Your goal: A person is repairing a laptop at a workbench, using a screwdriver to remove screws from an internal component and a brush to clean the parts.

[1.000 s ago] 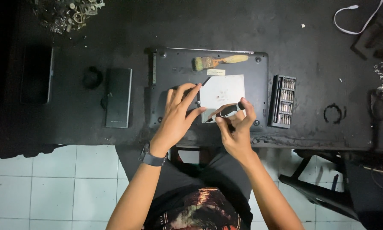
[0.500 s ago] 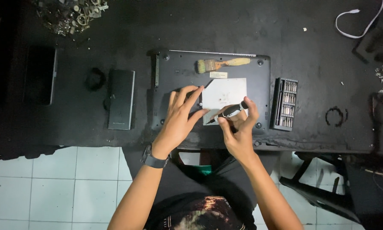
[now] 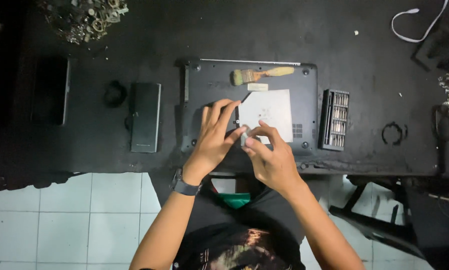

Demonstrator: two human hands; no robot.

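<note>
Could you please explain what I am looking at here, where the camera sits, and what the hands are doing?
There is one view, from a camera worn on a person's head, looking straight down at a dark workbench. No machine is involved: the two bare hands belong to the wearer.

A dark laptop lies bottom side up in the middle, with a white sheet of paper and a paintbrush on it. The left hand, with a watch at the wrist, and the right hand meet fingertip to fingertip at the sheet's near edge. They seem to pinch something small, too tiny to identify.

To the right sits a case of screwdriver bits; to the left, a flat dark rectangular block. A pile of small metal parts is at the far left corner.
</note>
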